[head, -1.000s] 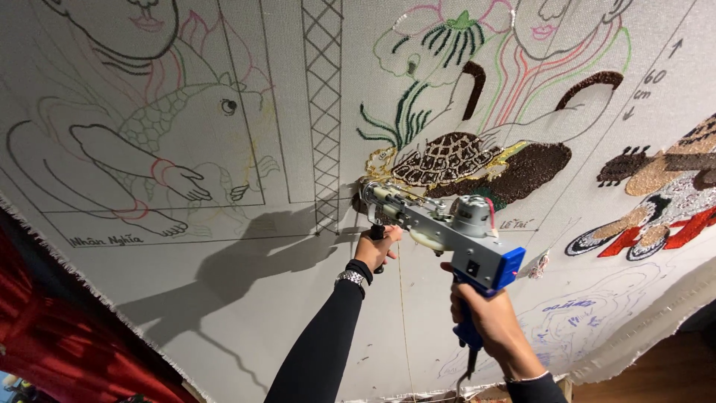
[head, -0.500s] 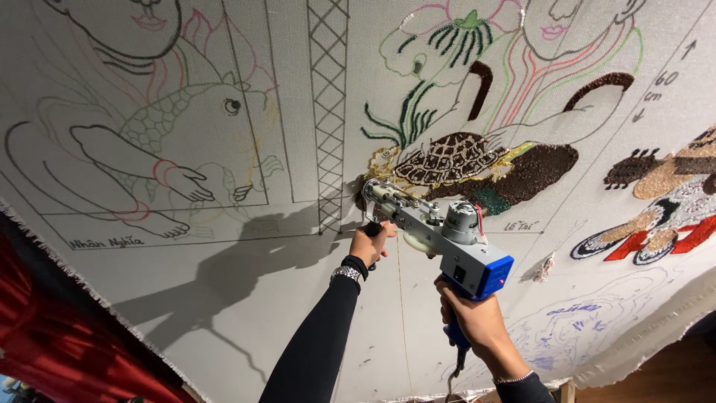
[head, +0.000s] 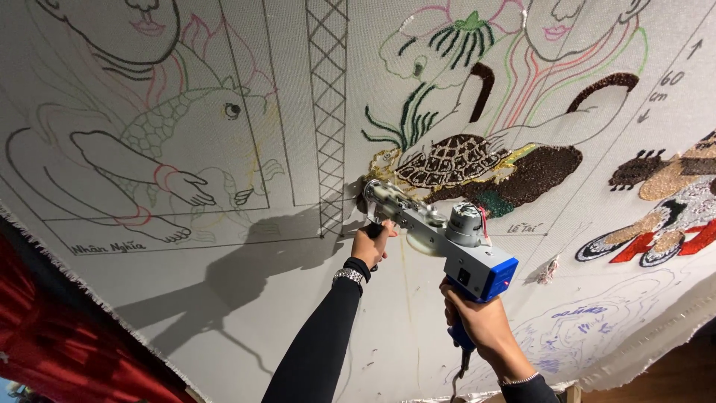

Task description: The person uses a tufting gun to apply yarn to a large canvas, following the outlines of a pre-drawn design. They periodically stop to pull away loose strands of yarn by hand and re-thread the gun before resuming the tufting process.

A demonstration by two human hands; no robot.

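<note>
A grey and blue tufting gun (head: 446, 237) is pressed nose-first against a large white stretched cloth (head: 298, 298) covered in drawn outlines. My right hand (head: 481, 328) grips its blue rear handle from below. My left hand (head: 373, 242), in a black sleeve with a wristwatch, holds the front grip just under the nose. The gun's tip touches the cloth at the left end of a tufted turtle (head: 451, 160), brown and tan with yellow edging.
A drawn lattice column (head: 328, 112) runs down left of the gun. A fish-and-arm outline (head: 179, 149) fills the left. Tufted coloured patches (head: 656, 224) sit at the right. Red fabric (head: 52, 336) hangs past the cloth's frayed lower-left edge.
Both hands and the gun hold the same spot at the turtle's left end; only the head view has shifted slightly.
</note>
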